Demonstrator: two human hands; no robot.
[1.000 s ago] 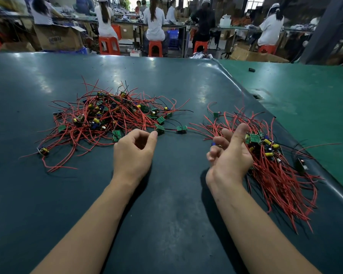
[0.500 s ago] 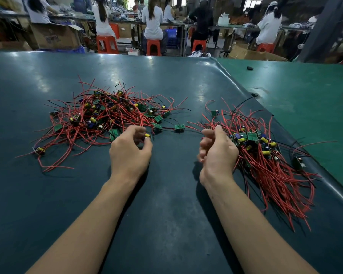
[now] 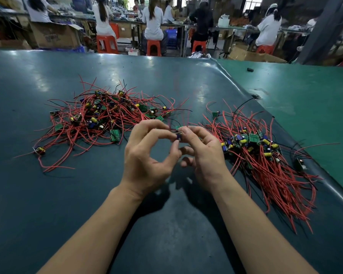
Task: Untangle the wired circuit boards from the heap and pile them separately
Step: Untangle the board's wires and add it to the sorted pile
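Note:
A tangled heap (image 3: 99, 117) of small green circuit boards with red and black wires lies on the dark mat to the left. A sorted pile (image 3: 265, 155) of the same boards lies to the right, wires trailing toward me. Between them, raised above the mat, my left hand (image 3: 147, 155) and my right hand (image 3: 204, 153) meet at the fingertips. Together they pinch one small circuit board (image 3: 178, 135) with a blue part; its red wires blur upward from it.
The dark green mat (image 3: 166, 224) ends at a raised edge on the right, beside a lighter green table (image 3: 305, 99). A lone board (image 3: 300, 163) lies near that edge. Several people sit on orange stools at benches behind.
My left hand picked a board from the heap's near edge and lifted it to the middle. My right hand left the sorted pile and came in to pinch the same board.

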